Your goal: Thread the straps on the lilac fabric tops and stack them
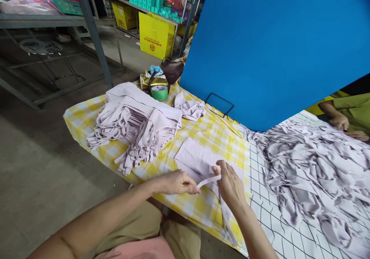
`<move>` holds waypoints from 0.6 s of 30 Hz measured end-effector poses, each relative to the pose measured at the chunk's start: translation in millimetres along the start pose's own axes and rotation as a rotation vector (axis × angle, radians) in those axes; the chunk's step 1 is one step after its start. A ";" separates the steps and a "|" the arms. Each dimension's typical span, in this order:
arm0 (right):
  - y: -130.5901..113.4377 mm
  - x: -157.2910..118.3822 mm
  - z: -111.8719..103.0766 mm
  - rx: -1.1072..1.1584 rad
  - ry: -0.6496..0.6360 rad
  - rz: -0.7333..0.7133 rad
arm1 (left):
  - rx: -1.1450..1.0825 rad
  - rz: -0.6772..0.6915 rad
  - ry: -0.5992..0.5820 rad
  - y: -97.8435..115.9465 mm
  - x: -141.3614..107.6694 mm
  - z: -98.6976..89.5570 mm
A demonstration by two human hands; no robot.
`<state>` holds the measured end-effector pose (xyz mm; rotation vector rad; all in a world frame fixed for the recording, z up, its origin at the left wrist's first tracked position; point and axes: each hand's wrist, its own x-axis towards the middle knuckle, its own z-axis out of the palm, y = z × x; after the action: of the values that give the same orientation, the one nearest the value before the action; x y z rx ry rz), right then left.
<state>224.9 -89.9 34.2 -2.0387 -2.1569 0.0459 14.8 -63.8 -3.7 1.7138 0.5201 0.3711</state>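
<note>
A pale lilac fabric piece [195,157] lies flat on the table in front of me. From it a narrow strap [209,180] runs between my two hands. My left hand [180,182] is closed, pinching one end of the strap. The strap's other end passes into my right hand [231,184], whose fingers are curled around it, partly hidden; thumb and forefinger stand a little apart. Another strap length [227,220] hangs down below my right hand. To the left, a neat stack of the same fabric pieces [138,116] has its straps drooping toward me.
The table wears a yellow checked cover [78,114]. Behind the stack are green tape [159,93], a gold packet [146,82] and a dark bag [172,69]. A crumpled piece [189,108] lies nearby. A blue panel [268,51] rises beyond. Right, a loose heap [318,166] lies near another person's hands [339,121].
</note>
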 end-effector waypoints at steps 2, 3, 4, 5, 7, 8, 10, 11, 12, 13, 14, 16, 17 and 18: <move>-4.9 -2.0 3.1 0.160 0.033 -0.084 | -0.007 -0.002 0.086 6.6 4.7 -1.1; -7.8 -3.2 4.9 0.254 0.050 -0.124 | -0.024 -0.007 0.150 10.3 7.6 -1.2; -10.8 -4.3 6.8 0.349 0.061 -0.151 | -0.038 -0.012 0.213 14.2 10.7 -1.0; -13.6 -5.3 8.9 0.439 0.063 -0.163 | -0.050 -0.015 0.264 17.8 13.9 -0.5; -18.4 -6.6 13.0 0.583 0.065 -0.160 | -0.066 -0.003 0.298 23.7 19.6 1.0; -20.0 -6.9 14.9 0.631 0.064 -0.153 | -0.069 0.006 0.283 25.6 21.8 1.8; -21.7 -6.7 17.7 0.684 0.065 -0.140 | -0.059 0.014 0.241 27.1 24.7 2.9; -21.9 -6.5 18.3 0.696 0.069 -0.136 | -0.048 0.008 0.225 27.0 25.4 3.1; -21.9 -6.4 18.4 0.703 0.069 -0.130 | -0.034 -0.002 0.216 26.5 25.7 3.0; -21.9 -6.4 17.9 0.708 0.066 -0.121 | -0.020 -0.019 0.213 26.1 25.6 2.5; -22.1 -6.6 16.8 0.713 0.067 -0.110 | -0.008 -0.039 0.218 26.0 25.1 1.8; -23.8 -7.7 13.9 0.736 0.053 -0.073 | 0.002 -0.074 0.239 26.8 23.5 -0.3; -25.6 -8.5 12.3 0.756 0.032 -0.047 | 0.003 -0.088 0.251 27.7 22.4 -1.5; -27.9 -9.6 10.9 0.777 0.009 -0.016 | 0.002 -0.098 0.260 28.6 21.3 -2.6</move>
<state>196.2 -100.1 26.4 -1.5468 -1.7396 0.7406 35.5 -54.7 24.0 1.6445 0.7905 0.5260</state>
